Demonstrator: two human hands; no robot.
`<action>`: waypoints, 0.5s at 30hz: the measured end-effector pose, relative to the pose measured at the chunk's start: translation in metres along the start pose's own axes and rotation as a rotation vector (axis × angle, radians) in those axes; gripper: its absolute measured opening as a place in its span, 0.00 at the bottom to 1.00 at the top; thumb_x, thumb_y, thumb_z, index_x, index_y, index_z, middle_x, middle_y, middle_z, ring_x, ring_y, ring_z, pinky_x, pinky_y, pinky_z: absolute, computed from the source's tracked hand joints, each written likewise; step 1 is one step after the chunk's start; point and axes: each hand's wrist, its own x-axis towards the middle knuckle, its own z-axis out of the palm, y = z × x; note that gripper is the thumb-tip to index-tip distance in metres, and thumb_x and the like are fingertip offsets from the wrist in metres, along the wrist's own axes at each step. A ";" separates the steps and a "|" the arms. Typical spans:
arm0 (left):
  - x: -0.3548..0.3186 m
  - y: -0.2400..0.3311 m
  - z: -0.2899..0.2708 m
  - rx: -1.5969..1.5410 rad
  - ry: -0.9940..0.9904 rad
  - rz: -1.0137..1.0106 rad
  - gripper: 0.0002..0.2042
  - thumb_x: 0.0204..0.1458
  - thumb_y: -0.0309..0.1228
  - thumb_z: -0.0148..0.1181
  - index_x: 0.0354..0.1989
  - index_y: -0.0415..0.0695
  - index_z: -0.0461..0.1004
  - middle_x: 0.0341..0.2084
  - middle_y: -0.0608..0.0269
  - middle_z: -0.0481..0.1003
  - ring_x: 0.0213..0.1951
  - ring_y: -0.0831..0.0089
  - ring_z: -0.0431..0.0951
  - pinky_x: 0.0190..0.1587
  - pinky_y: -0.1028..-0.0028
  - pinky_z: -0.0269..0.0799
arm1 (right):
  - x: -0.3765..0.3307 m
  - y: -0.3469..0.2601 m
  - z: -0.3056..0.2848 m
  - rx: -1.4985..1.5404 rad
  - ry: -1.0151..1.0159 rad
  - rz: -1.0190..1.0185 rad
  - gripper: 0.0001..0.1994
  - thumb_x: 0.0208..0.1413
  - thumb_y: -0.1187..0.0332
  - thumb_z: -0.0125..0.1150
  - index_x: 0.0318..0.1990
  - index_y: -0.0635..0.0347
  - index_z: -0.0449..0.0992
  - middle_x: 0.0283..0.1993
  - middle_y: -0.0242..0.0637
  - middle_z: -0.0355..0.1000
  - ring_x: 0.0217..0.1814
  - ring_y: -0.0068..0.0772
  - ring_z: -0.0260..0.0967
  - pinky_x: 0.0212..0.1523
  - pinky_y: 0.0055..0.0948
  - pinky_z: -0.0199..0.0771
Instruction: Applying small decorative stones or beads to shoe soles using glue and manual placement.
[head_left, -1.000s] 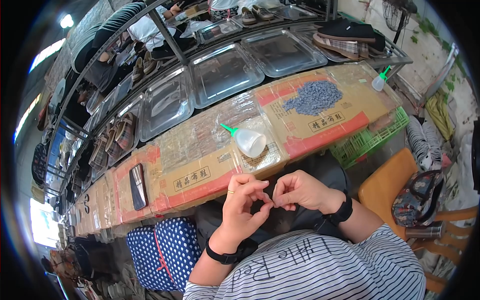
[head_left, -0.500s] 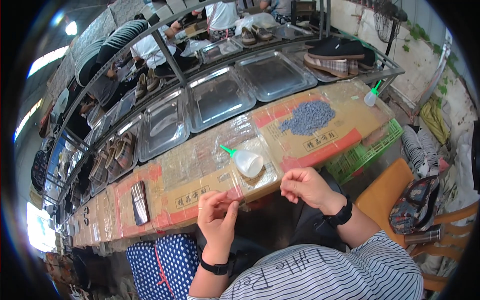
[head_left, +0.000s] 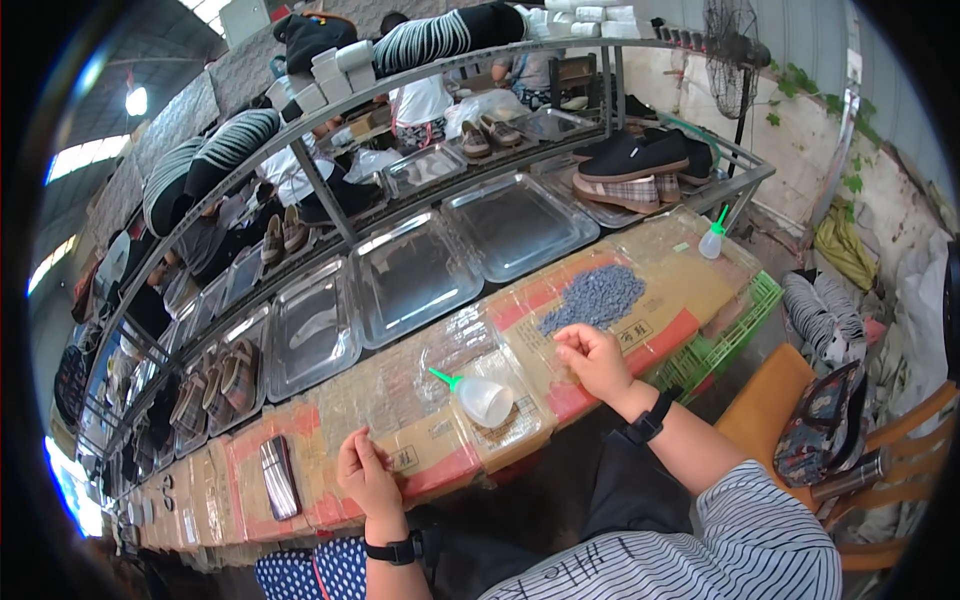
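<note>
Head view, the only one supplied. The left hand (head_left: 368,478) rests on the cardboard-covered bench (head_left: 440,455), fingers pinched lightly together at the board's near edge; whether anything small lies between the fingertips cannot be told. The right hand (head_left: 592,358) sits further along the same bench, fingers curled loosely, thumb and forefinger close together at the near edge of a heap of small grey-blue pieces (head_left: 595,297); any piece held is too small to make out. The heap lies on the cardboard just beyond the right hand. Between the hands, a squeeze bottle with a green nozzle (head_left: 478,396) lies on its side in a shallow clear tray (head_left: 520,428). A second green-tipped bottle (head_left: 712,240) stands upright near the bench's far right end. A dark flat object (head_left: 278,476) lies left of the left hand. Metal trays (head_left: 410,275) line the conveyor behind the bench; dark shoes (head_left: 632,158) rest on one to the right. Each wrist carries a black watch.
</note>
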 end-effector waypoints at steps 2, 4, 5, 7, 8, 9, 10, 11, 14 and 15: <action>0.001 -0.010 -0.002 -0.027 0.011 -0.054 0.10 0.66 0.31 0.49 0.41 0.38 0.75 0.19 0.70 0.67 0.19 0.85 0.65 0.21 0.84 0.60 | 0.007 -0.008 -0.010 -0.067 -0.100 -0.062 0.07 0.53 0.75 0.64 0.40 0.62 0.77 0.29 0.30 0.74 0.28 0.18 0.69 0.32 0.23 0.72; 0.001 -0.013 -0.004 -0.043 0.017 -0.119 0.10 0.65 0.31 0.49 0.41 0.38 0.75 0.18 0.71 0.67 0.19 0.85 0.65 0.21 0.84 0.60 | 0.041 -0.006 -0.034 -0.130 -0.077 -0.060 0.10 0.51 0.74 0.65 0.41 0.61 0.77 0.32 0.32 0.76 0.31 0.20 0.71 0.34 0.24 0.74; 0.000 -0.012 -0.004 -0.055 -0.003 -0.157 0.10 0.65 0.31 0.50 0.40 0.38 0.74 0.18 0.70 0.67 0.19 0.85 0.66 0.21 0.84 0.60 | 0.064 -0.009 -0.047 -0.182 -0.047 -0.077 0.10 0.50 0.74 0.65 0.41 0.61 0.77 0.33 0.33 0.77 0.32 0.20 0.72 0.34 0.24 0.74; -0.003 -0.016 -0.002 -0.042 -0.048 -0.168 0.09 0.65 0.31 0.50 0.39 0.38 0.74 0.18 0.70 0.68 0.19 0.84 0.66 0.22 0.84 0.61 | 0.122 -0.004 -0.084 -0.251 0.021 -0.140 0.09 0.50 0.72 0.65 0.39 0.61 0.78 0.32 0.34 0.78 0.32 0.23 0.73 0.36 0.27 0.75; -0.004 -0.016 -0.003 -0.009 -0.074 -0.179 0.09 0.65 0.31 0.51 0.39 0.38 0.74 0.19 0.70 0.68 0.19 0.84 0.66 0.22 0.84 0.61 | 0.149 -0.012 -0.092 -0.365 0.067 -0.121 0.09 0.50 0.72 0.65 0.40 0.61 0.78 0.33 0.37 0.78 0.34 0.25 0.75 0.38 0.28 0.76; -0.005 -0.013 0.000 -0.028 -0.085 -0.219 0.09 0.64 0.30 0.51 0.37 0.38 0.75 0.18 0.71 0.68 0.19 0.85 0.67 0.22 0.83 0.62 | 0.178 -0.006 -0.107 -0.468 0.103 -0.180 0.11 0.49 0.71 0.66 0.40 0.62 0.77 0.33 0.40 0.78 0.36 0.30 0.77 0.39 0.31 0.76; -0.007 -0.016 -0.001 -0.035 -0.086 -0.218 0.09 0.64 0.30 0.51 0.37 0.38 0.75 0.18 0.71 0.68 0.19 0.85 0.67 0.22 0.83 0.62 | 0.207 -0.001 -0.121 -0.598 0.166 -0.251 0.13 0.48 0.69 0.67 0.41 0.63 0.77 0.33 0.43 0.78 0.36 0.37 0.77 0.40 0.34 0.76; -0.009 -0.019 -0.004 0.100 -0.138 -0.090 0.08 0.64 0.30 0.51 0.37 0.39 0.75 0.18 0.71 0.68 0.19 0.84 0.66 0.21 0.83 0.61 | 0.239 0.005 -0.136 -0.676 0.203 -0.235 0.15 0.47 0.68 0.68 0.41 0.63 0.75 0.33 0.44 0.77 0.37 0.42 0.76 0.41 0.36 0.76; -0.007 -0.004 0.009 0.298 -0.164 0.091 0.06 0.60 0.25 0.53 0.34 0.39 0.76 0.19 0.67 0.70 0.17 0.78 0.67 0.21 0.78 0.61 | 0.317 0.014 -0.165 -0.982 0.379 -0.198 0.23 0.48 0.66 0.68 0.50 0.62 0.68 0.50 0.53 0.70 0.54 0.55 0.69 0.54 0.45 0.71; -0.006 0.001 0.010 0.454 -0.197 0.328 0.05 0.58 0.24 0.55 0.33 0.39 0.76 0.20 0.63 0.72 0.17 0.74 0.69 0.22 0.75 0.63 | 0.332 0.011 -0.157 -1.025 0.426 -0.174 0.25 0.48 0.66 0.68 0.52 0.62 0.66 0.52 0.54 0.68 0.55 0.56 0.68 0.55 0.45 0.71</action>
